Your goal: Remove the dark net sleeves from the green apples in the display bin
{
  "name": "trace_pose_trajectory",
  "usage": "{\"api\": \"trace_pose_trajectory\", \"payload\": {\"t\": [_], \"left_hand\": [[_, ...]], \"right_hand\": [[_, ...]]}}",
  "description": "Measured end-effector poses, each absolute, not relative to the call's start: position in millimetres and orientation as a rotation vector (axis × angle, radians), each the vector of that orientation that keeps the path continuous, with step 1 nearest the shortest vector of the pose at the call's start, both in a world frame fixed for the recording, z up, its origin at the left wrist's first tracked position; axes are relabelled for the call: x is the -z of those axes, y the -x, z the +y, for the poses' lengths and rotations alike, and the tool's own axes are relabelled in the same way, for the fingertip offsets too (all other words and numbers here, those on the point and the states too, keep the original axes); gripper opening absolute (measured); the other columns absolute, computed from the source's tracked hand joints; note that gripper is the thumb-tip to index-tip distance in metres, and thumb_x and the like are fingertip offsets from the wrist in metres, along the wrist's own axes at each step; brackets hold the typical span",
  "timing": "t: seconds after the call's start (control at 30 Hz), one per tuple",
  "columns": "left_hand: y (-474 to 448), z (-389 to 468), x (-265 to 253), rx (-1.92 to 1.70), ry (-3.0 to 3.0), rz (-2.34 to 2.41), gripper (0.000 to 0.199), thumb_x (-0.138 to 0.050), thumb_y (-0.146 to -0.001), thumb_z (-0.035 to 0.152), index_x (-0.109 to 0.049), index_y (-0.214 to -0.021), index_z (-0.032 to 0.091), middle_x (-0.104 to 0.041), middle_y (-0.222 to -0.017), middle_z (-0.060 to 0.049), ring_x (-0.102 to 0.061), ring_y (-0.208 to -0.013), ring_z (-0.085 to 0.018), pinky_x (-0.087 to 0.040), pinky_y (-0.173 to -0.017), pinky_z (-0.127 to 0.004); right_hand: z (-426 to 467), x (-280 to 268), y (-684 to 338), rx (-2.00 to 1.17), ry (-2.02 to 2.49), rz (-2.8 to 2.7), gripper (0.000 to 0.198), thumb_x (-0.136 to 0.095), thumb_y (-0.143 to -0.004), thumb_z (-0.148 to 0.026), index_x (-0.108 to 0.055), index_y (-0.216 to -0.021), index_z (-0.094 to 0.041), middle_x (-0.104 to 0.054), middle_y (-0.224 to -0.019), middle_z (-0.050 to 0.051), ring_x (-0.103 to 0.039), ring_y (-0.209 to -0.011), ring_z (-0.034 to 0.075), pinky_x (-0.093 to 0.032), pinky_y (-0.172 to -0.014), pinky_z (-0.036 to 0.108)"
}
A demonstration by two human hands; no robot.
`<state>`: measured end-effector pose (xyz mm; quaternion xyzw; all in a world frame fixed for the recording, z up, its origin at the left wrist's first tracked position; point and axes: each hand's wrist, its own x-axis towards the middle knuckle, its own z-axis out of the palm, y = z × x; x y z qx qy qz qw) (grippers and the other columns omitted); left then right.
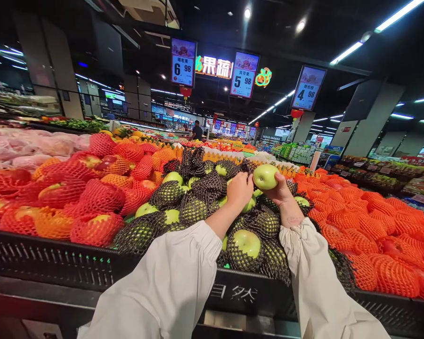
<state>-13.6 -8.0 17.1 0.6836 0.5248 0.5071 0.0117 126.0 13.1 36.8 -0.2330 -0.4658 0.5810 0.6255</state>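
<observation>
My right hand [282,190] is wrapped around a bare green apple [265,176], held up above the pile. Just left of it, my left hand [239,192] is closed, its fingers pinched together next to the apple. Black foam net [246,165] shows at those fingertips and seems to be gripped by them. Below both hands lie several green apples in black foam nets; one near the front edge, a netted green apple [246,242], has its top uncovered.
Red apples in pink and orange nets [102,197] are heaped on the left. Fruit in orange-red nets [367,226] fills the right. A black slotted bin wall [56,259] runs along the front. Price screens [245,74] hang overhead, and a person [197,132] stands far back.
</observation>
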Motion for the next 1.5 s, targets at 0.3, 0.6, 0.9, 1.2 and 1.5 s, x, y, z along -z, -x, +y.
{"api": "trace_pose_trajectory", "payload": {"t": [0.3, 0.6, 0.9, 1.2, 1.5], "left_hand": [[14, -8, -17, -1.793, -2.128, 1.466, 0.031, -0.040, -0.104, 0.029, -0.066, -0.116, 0.018, -0.068, -0.121, -0.009, -0.065, -0.109, -0.022, -0.050, -0.094, -0.030], [12, -8, -10, -1.684, -2.665, 1.072, 0.022, -0.050, -0.099, 0.026, -0.066, -0.112, 0.020, -0.066, -0.111, -0.007, -0.063, -0.104, -0.020, -0.053, -0.092, -0.031], [9, 2, -1, -1.544, -2.652, 1.225, 0.053, -0.070, -0.082, 0.016, -0.044, -0.126, 0.025, -0.033, -0.153, -0.015, -0.039, -0.141, -0.031, -0.045, -0.109, -0.050], [6, 12, 3, -1.731, -2.332, 1.376, 0.083, -0.076, -0.076, 0.027, -0.026, -0.142, 0.020, -0.042, -0.143, -0.018, -0.046, -0.135, -0.035, -0.042, -0.112, -0.049], [4, 12, 3, -1.738, -2.120, 1.440, 0.079, -0.080, -0.072, 0.030, -0.037, -0.137, 0.017, -0.045, -0.142, -0.019, -0.051, -0.134, -0.035, -0.044, -0.110, -0.046]], "right_hand": [[20, -38, -127, -1.235, 0.642, -1.050, 0.028, -0.078, -0.070, -0.035, -0.067, -0.093, -0.023, -0.073, -0.082, 0.002, -0.072, -0.086, 0.022, -0.060, -0.066, 0.028], [40, -30, -138, -0.979, 0.803, -1.089, 0.026, -0.086, -0.059, -0.024, -0.063, -0.070, -0.019, -0.063, -0.059, -0.007, -0.058, -0.058, 0.010, -0.046, -0.050, 0.017], [42, -22, -139, -1.050, 0.943, -1.171, 0.026, -0.079, -0.074, -0.032, -0.059, -0.063, -0.019, -0.052, -0.047, -0.007, -0.047, -0.045, 0.009, -0.043, -0.044, 0.019], [36, -30, -130, -1.163, 0.868, -1.233, 0.028, -0.076, -0.076, -0.043, -0.073, -0.082, -0.016, -0.069, -0.067, -0.001, -0.055, -0.051, 0.009, -0.045, -0.041, 0.017], [33, -30, -130, -1.002, 0.925, -1.166, 0.019, -0.083, -0.056, -0.010, -0.073, -0.071, -0.013, -0.070, -0.062, 0.000, -0.057, -0.048, 0.007, -0.048, -0.044, 0.016]]}}
